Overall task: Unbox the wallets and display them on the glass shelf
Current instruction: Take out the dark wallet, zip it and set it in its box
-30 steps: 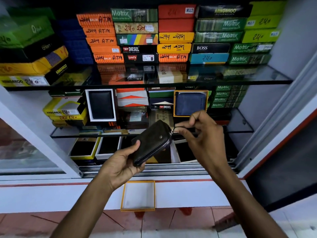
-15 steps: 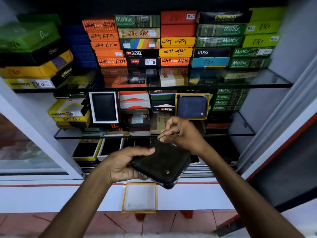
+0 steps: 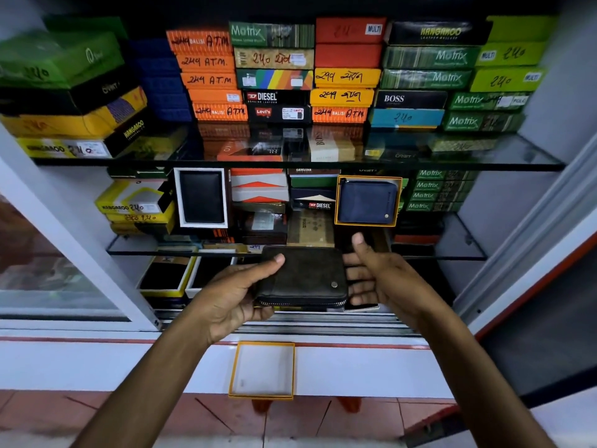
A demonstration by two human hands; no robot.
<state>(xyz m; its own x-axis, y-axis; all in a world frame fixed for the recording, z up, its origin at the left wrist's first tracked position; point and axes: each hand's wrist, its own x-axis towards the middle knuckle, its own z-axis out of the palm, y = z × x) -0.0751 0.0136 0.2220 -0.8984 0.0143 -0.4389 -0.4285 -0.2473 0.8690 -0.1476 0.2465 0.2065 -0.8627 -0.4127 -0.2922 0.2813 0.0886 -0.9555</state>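
My left hand (image 3: pixel 231 294) grips a dark zip-around wallet (image 3: pixel 305 278) by its left edge, thumb on top, holding it flat in front of the middle glass shelf (image 3: pixel 452 250). At the wallet's right edge is my right hand (image 3: pixel 379 278), fingers spread and thumb up; whether it touches the wallet I cannot tell. An empty orange-rimmed box tray (image 3: pixel 262 370) lies on the white ledge below. On the middle shelf a blue wallet (image 3: pixel 367 202) stands in an orange-rimmed box, and a black wallet (image 3: pixel 201 197) stands in a white box.
Stacks of coloured wallet boxes (image 3: pixel 347 76) fill the upper glass shelf (image 3: pixel 517 156) and the back of the middle one. Open boxes with dark wallets (image 3: pixel 168 274) sit on the bottom level. A sliding glass door frame (image 3: pixel 74 240) stands at the left, a white frame at the right.
The wallet has turned from tilted to flat and sits square in my left hand. My right hand has left the zipper pull and opened beside the wallet's right edge.
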